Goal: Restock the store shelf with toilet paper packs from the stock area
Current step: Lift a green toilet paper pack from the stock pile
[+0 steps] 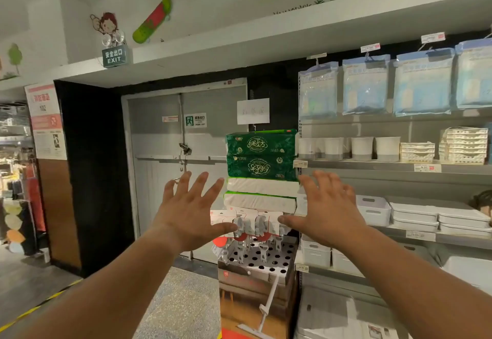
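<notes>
Green toilet paper packs (261,155) stacked four high, left hand (190,212) and right hand (326,213) grip wide, holding nothing

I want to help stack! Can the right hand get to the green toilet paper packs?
Probably yes. The right hand is open with fingers spread, beside the stack of green packs, and nothing shows between them. The left hand is open on the other side.

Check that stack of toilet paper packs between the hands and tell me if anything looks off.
Yes. The second green pack is upside down: its print is inverted, unlike the top green pack. The two white-sided packs below are slightly offset, so the stack looks uneven. Left hand and right hand are spread open, touching nothing.
</notes>
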A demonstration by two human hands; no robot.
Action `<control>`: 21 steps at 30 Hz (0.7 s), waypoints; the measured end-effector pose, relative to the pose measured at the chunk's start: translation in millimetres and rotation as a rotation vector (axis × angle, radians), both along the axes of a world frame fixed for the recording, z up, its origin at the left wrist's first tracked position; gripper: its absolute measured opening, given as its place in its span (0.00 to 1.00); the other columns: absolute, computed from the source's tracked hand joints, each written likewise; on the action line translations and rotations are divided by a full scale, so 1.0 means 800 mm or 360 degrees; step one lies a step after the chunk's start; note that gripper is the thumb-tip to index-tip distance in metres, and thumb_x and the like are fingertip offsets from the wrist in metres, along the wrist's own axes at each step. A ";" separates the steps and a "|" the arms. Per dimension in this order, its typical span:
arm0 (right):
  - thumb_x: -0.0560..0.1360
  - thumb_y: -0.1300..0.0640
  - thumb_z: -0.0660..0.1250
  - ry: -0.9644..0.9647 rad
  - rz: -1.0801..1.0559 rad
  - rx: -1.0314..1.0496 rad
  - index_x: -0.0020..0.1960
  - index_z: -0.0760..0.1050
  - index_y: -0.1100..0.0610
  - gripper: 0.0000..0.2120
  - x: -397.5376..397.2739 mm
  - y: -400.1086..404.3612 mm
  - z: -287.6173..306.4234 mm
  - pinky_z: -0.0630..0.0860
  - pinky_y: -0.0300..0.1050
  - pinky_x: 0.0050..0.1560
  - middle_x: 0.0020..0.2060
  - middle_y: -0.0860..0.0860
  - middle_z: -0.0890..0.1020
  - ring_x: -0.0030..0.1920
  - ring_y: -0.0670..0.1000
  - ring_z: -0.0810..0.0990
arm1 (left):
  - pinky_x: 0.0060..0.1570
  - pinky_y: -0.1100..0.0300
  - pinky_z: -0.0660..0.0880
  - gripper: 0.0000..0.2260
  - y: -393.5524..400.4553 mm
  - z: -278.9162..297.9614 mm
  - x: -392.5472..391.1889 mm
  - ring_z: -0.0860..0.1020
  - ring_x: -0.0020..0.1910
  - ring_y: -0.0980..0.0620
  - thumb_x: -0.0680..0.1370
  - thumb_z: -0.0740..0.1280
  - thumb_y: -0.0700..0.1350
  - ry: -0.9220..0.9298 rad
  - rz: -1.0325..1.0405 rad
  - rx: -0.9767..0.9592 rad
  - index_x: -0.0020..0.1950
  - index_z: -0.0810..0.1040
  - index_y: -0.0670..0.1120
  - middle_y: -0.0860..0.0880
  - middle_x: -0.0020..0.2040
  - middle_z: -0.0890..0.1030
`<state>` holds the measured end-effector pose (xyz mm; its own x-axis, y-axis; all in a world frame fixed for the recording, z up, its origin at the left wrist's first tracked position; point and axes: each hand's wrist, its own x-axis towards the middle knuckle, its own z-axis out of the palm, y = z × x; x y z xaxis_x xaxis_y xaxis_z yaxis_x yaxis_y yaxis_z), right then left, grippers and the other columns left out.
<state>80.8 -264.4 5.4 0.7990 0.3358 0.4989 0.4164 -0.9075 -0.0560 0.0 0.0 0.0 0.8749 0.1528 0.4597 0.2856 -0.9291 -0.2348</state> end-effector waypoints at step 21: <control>0.67 0.20 0.59 -0.0056 -0.0124 0.0053 0.79 0.51 0.47 0.50 0.378 0.201 0.014 0.58 0.64 0.75 0.79 0.54 0.57 0.77 0.60 0.56 | 0.76 0.37 0.43 0.47 0.242 0.007 0.378 0.40 0.81 0.40 0.68 0.44 0.82 -0.0017 -0.0040 -0.0026 0.81 0.38 0.59 0.49 0.83 0.41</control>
<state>383.3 -103.5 16.9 0.8038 0.2563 0.5368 0.3470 -0.9350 -0.0731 302.1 193.4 5.7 0.8736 0.1383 0.4665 0.2643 -0.9398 -0.2164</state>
